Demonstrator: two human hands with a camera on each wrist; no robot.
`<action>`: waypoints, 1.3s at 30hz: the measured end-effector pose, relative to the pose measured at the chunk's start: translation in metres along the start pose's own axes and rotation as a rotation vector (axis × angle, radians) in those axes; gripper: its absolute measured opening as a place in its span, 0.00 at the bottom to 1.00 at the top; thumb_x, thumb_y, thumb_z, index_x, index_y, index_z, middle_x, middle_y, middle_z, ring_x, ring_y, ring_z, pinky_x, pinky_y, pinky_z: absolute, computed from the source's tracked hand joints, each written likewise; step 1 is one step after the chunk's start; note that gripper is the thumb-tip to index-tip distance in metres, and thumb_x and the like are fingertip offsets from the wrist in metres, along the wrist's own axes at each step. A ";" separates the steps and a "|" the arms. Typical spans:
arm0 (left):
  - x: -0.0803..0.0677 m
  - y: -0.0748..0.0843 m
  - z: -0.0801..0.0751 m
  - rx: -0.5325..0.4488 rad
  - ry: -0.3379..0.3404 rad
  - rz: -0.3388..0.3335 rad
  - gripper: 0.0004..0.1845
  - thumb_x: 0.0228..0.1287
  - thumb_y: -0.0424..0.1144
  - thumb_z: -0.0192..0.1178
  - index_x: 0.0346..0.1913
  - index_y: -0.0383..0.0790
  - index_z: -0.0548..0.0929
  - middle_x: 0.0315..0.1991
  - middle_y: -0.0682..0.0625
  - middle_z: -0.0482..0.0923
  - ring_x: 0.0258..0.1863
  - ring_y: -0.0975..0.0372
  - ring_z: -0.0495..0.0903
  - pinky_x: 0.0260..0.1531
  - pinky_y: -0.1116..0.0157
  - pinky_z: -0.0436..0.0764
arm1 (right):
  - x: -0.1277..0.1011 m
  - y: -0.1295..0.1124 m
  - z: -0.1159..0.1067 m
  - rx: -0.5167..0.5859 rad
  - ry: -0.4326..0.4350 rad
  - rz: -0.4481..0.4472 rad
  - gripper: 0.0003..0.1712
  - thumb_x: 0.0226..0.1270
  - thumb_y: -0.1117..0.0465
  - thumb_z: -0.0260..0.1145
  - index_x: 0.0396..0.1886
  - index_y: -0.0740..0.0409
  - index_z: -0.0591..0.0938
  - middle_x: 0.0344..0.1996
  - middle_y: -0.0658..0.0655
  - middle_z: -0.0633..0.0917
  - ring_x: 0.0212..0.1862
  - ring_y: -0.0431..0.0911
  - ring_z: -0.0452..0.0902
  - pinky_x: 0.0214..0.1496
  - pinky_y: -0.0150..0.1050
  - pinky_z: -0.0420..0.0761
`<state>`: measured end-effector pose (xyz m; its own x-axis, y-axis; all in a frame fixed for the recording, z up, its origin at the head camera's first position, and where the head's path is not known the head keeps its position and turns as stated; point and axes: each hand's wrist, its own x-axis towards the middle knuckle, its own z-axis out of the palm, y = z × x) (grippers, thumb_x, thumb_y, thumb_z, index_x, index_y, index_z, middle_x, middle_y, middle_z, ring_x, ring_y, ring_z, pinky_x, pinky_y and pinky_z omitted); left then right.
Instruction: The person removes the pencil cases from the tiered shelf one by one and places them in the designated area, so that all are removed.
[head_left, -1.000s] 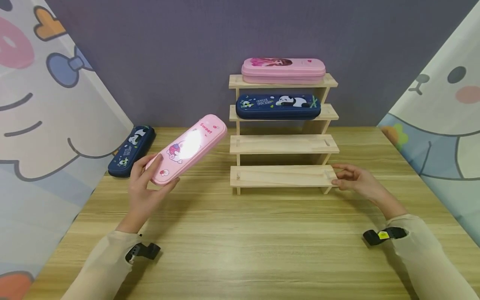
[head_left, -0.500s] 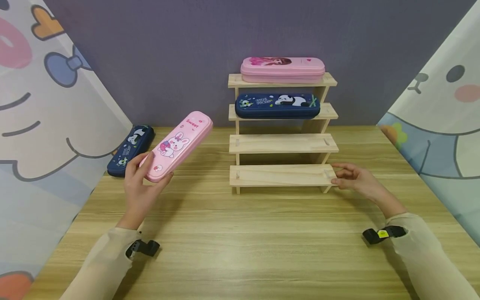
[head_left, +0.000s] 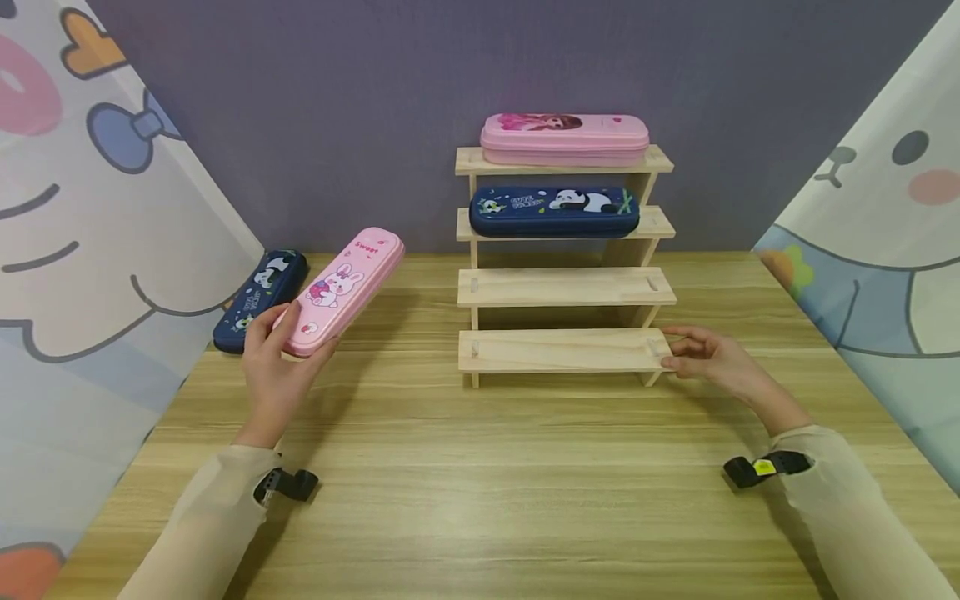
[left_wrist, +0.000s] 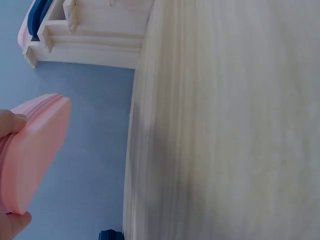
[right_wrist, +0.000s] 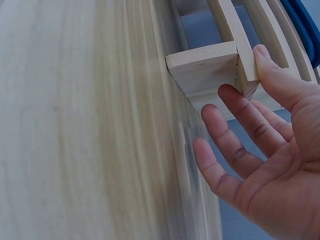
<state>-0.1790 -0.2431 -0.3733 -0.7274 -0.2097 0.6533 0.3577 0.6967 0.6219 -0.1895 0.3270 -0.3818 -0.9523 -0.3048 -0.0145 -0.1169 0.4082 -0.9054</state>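
Note:
My left hand (head_left: 276, 371) grips the near end of a pink pencil case (head_left: 352, 279) with a bunny print and the word "Sweet". The case is held tilted above the table, its far end pointing up and right. In the left wrist view the pencil case (left_wrist: 40, 145) shows its side and underside, between thumb and fingertips. At the right, my right hand (head_left: 716, 367) pinches the right end of the lowest board of a wooden step rack (head_left: 562, 350). In the right wrist view, thumb and index finger hold that board (right_wrist: 247, 65), while other fingers hang free.
A pink pencil case (head_left: 566, 140) lies on the rack's top step and a navy panda pencil case (head_left: 555, 213) on the second. Another navy pencil case (head_left: 258, 300) lies at the table's left, just behind my left hand. A grey wall (head_left: 337, 125) stands behind.
My left hand has carried the pink pencil case leftward, away from the rack, and the glare on its lid is gone. My right hand keeps its hold on the rack.

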 end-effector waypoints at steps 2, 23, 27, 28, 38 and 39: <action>0.001 -0.001 0.000 0.027 -0.017 -0.022 0.35 0.41 0.34 0.74 0.58 0.39 0.75 0.55 0.40 0.68 0.54 0.52 0.65 0.47 0.77 0.63 | 0.000 0.000 0.000 0.001 -0.001 0.000 0.33 0.62 0.67 0.61 0.64 0.72 0.59 0.38 0.47 0.82 0.37 0.40 0.80 0.37 0.37 0.80; 0.020 -0.020 0.001 0.180 -0.106 -0.112 0.35 0.47 0.39 0.71 0.61 0.36 0.71 0.55 0.34 0.65 0.55 0.44 0.62 0.53 0.47 0.60 | 0.000 0.002 0.000 0.022 0.003 -0.013 0.33 0.62 0.68 0.61 0.64 0.72 0.60 0.39 0.47 0.83 0.37 0.41 0.80 0.37 0.37 0.80; 0.023 -0.023 0.000 0.191 -0.107 -0.123 0.35 0.48 0.39 0.70 0.61 0.34 0.71 0.54 0.33 0.64 0.55 0.44 0.61 0.53 0.47 0.59 | 0.000 0.002 0.000 0.021 0.001 -0.012 0.33 0.62 0.68 0.61 0.64 0.71 0.60 0.39 0.47 0.83 0.37 0.41 0.80 0.37 0.37 0.80; 0.024 -0.024 0.000 0.193 -0.107 -0.126 0.35 0.48 0.39 0.70 0.61 0.34 0.71 0.54 0.33 0.64 0.55 0.44 0.61 0.53 0.47 0.58 | 0.000 0.002 0.000 0.022 0.002 -0.013 0.33 0.62 0.68 0.61 0.64 0.71 0.60 0.39 0.47 0.83 0.37 0.41 0.80 0.37 0.37 0.80; 0.030 -0.035 -0.002 0.240 -0.122 -0.187 0.35 0.49 0.39 0.68 0.61 0.32 0.69 0.55 0.31 0.63 0.56 0.42 0.60 0.54 0.46 0.58 | 0.000 0.001 0.001 0.022 0.002 -0.015 0.33 0.62 0.68 0.61 0.64 0.71 0.60 0.39 0.47 0.83 0.37 0.41 0.80 0.37 0.36 0.80; 0.031 -0.035 -0.003 0.243 -0.127 -0.198 0.35 0.50 0.39 0.68 0.62 0.33 0.69 0.56 0.31 0.63 0.57 0.42 0.59 0.54 0.46 0.58 | 0.000 0.001 0.001 0.024 0.001 -0.016 0.33 0.62 0.68 0.61 0.64 0.71 0.60 0.39 0.47 0.83 0.37 0.41 0.80 0.37 0.36 0.80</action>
<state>-0.2121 -0.2761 -0.3738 -0.8416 -0.2810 0.4612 0.0627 0.7974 0.6002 -0.1892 0.3269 -0.3831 -0.9508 -0.3097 0.0003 -0.1250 0.3830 -0.9152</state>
